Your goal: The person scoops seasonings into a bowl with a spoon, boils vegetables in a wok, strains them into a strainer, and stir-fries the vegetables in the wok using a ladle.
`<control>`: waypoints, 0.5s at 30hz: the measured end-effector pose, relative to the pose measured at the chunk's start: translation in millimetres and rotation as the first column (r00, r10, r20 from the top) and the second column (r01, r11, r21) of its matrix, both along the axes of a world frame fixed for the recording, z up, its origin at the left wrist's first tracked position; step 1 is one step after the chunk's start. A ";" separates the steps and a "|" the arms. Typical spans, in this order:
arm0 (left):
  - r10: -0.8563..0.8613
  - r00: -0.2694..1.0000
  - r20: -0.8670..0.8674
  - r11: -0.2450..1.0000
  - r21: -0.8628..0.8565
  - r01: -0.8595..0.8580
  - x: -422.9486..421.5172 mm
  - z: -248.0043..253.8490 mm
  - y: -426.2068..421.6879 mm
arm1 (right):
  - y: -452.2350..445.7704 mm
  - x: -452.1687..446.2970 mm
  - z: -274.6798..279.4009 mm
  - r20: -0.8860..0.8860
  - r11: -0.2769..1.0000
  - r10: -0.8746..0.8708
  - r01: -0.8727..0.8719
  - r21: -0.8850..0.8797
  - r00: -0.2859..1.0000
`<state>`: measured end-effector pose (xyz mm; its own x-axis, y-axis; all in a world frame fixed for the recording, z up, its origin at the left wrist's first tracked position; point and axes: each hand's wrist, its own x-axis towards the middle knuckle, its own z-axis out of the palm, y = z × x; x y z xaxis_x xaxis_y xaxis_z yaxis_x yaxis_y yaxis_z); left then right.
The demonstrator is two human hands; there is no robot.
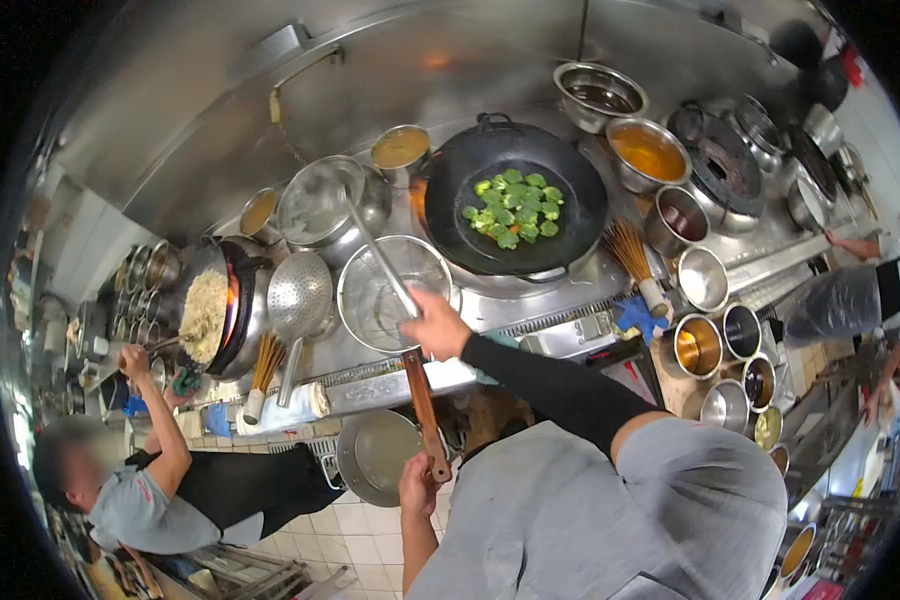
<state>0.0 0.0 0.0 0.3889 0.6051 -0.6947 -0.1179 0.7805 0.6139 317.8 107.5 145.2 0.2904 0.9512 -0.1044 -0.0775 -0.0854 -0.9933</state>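
My right hand (437, 325) is closed around the metal handle of a ladle (375, 245). The ladle slants away to the upper left, its far end over a metal pot (315, 205) of pale liquid. Below it, my left hand (419, 485) grips the end of the wooden handle of a round wire strainer (395, 295). The strainer's mesh basket rests on the steel counter and looks bare. Just right of it, a large black wok (580, 215) holds broccoli florets (518, 205) with a few orange pieces.
A perforated skimmer (300, 293) and a bamboo brush (263, 375) lie left. Bowls of orange liquid (650, 150) and dark liquid (600, 95) stand behind right. Another bamboo brush (630, 260) leans right. At left, a co-worker (160, 500) tends a wok of rice (206, 310). A large pot (375, 460) stands below.
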 end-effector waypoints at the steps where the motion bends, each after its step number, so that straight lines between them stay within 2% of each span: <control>1: -0.019 1.000 -0.006 1.000 0.002 0.019 1.1 -0.9 3.6 | -23.2 -11.6 -18.1 -0.107 0.999 0.027 -0.030 -0.019 0.994; 2: -0.039 0.999 -0.011 0.999 0.003 0.040 2.7 -0.1 7.7 | -48.8 -20.2 -13.4 -0.251 0.993 0.063 -0.086 -0.082 0.966; 3: -0.058 0.998 0.022 0.998 0.041 0.057 7.3 -5.1 36.0 | -51.2 -30.3 -33.2 -0.315 0.994 0.057 -0.083 -0.069 0.948; 5: -0.093 0.994 0.061 0.996 0.004 0.093 7.9 4.6 40.5 | -89.9 -53.0 -71.4 -0.388 0.976 0.025 -0.107 -0.191 0.921; 6: -0.092 0.996 0.023 0.996 0.018 0.091 10.3 9.5 38.2 | -105.6 -58.9 -77.7 -0.426 0.972 0.011 -0.109 -0.207 0.905; 8: -0.086 0.995 -0.049 0.993 0.070 0.090 16.6 19.3 43.9 | -118.7 -67.9 -95.5 -0.462 0.966 0.009 -0.127 -0.225 0.887; 10: -0.029 0.993 -0.113 0.976 0.212 0.052 26.3 23.8 46.9 | -123.1 -72.9 -118.5 -0.464 0.956 0.028 -0.160 -0.248 0.886; 11: 0.005 0.991 -0.136 0.957 0.288 0.035 31.7 24.4 49.8 | -124.2 -74.5 -125.0 -0.235 0.965 0.091 -0.144 -0.219 0.968; 12: 0.032 0.988 -0.151 0.903 0.428 0.036 35.5 23.5 55.3 | -123.7 -74.5 -127.5 0.011 0.972 0.140 -0.135 -0.192 0.990; 13: 0.058 0.986 -0.157 0.829 0.558 0.040 39.6 22.1 61.0 | -124.5 -72.7 -123.6 0.258 0.977 0.171 -0.130 -0.171 0.951; 14: 0.081 0.984 -0.158 0.738 0.673 0.047 43.5 20.7 65.3 | -129.0 -71.3 -120.0 0.290 0.921 0.288 -0.181 -0.346 0.913; 15: 0.070 0.989 -0.128 0.714 0.699 0.040 49.6 24.0 71.2 | -135.6 -73.5 -121.8 0.347 0.916 0.299 -0.165 -0.367 0.889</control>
<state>49.6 71.2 24.0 0.3116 0.9431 -0.1160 0.0012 0.1217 0.9926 244.3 -28.0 23.3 0.1460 0.9297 -0.3383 0.3693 -0.3684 -0.8532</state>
